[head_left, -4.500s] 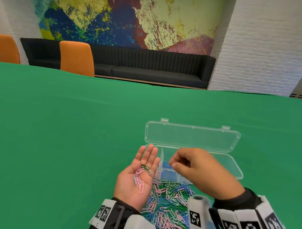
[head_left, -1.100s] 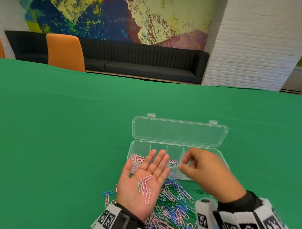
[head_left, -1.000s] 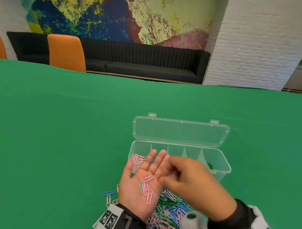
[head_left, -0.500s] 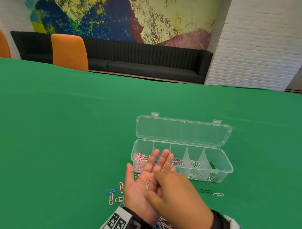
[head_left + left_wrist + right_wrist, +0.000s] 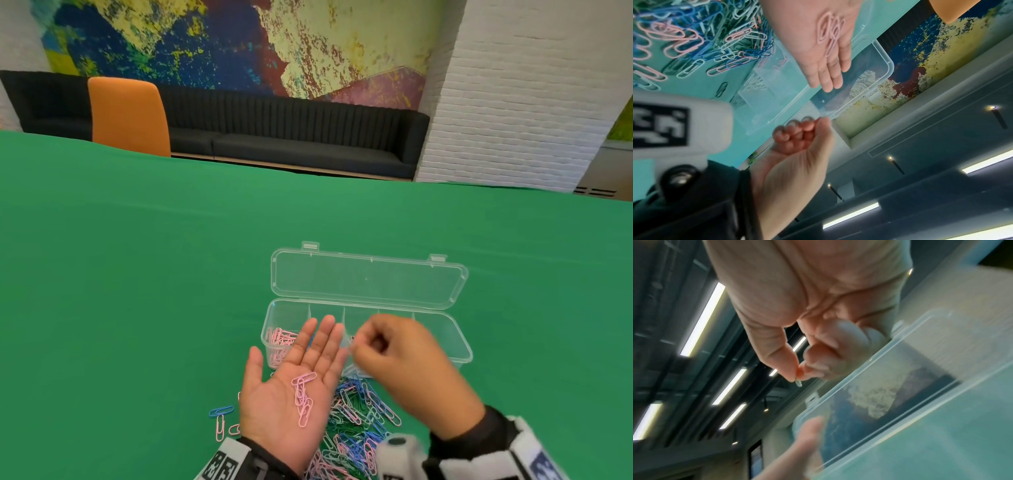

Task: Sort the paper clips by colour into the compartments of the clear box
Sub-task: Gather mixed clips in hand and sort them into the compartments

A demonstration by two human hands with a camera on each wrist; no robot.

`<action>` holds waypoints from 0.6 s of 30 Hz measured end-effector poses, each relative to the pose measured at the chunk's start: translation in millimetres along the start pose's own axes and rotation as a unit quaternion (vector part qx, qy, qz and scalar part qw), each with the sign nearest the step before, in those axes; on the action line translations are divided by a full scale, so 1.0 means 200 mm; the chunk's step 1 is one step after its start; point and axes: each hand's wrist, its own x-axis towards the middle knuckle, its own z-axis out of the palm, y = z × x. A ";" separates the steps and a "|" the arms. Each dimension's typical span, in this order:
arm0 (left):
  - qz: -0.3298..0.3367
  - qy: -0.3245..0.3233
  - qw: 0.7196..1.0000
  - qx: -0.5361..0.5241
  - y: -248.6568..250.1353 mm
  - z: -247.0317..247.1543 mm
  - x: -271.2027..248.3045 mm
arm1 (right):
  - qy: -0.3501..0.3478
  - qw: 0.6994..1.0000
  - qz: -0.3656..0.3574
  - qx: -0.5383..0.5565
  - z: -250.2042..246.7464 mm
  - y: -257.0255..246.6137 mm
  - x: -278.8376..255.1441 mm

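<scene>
Head view: clear box [image 5: 459, 346] lies w/ long axis left-right, lid back, just beyond both hands; pink clips sit in its leftmost compartment. Mixed clip pile [image 5: 356, 421] lies near side. Left hand [image 5: 291, 394] flat, palm up, carrying pink clips [image 5: 303, 397]. Right hand [image 5: 400, 363], nearer box middle, pinches a pale clip [image 5: 798, 383], colour unclear.

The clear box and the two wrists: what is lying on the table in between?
A heap of mixed paper clips, seen in the head view.
</scene>
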 end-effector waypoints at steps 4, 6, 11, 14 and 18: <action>-0.011 0.058 0.998 -0.034 0.02 0.02 0.00 | 0.055 0.995 0.061 -0.055 -0.14 0.20 0.09; -0.018 0.066 0.997 -0.025 0.02 0.00 0.00 | 0.036 0.992 0.089 -0.084 -0.17 0.28 0.11; -0.015 0.037 0.999 0.001 0.04 -0.01 0.01 | -0.025 0.999 0.018 -0.039 -0.20 0.20 0.06; -0.012 -0.018 0.998 0.067 0.05 -0.01 0.02 | -0.120 0.990 -0.057 -0.054 -0.12 0.04 -0.02; 0.058 -0.049 0.981 0.179 0.04 -0.09 0.00 | -0.153 0.974 -0.124 -0.108 0.03 -0.08 -0.09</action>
